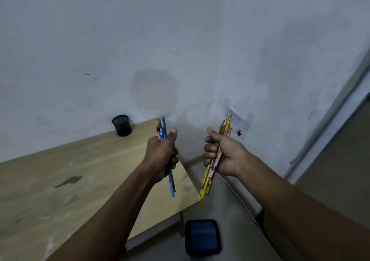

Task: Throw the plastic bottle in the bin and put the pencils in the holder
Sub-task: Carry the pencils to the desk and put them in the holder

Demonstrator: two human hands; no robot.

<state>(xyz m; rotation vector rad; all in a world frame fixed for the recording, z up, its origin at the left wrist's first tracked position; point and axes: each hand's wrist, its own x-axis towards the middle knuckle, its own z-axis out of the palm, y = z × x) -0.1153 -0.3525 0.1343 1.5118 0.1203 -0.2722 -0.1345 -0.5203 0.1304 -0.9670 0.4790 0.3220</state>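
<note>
From the head view, the left hand (161, 154) is fisted around blue patterned pencils (167, 160), the right hand (222, 154) around yellow and pink pencils (213, 164). The black mesh holder (122, 125) stands at the wooden table's (60, 180) far edge; its inside is hidden.

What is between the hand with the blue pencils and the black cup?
Only bare wooden table, seen from the head camera. The left hand grips its blue pencils; the black mesh holder stands by the wall.

Head view, forward-down, close over hands (188, 154)
</note>
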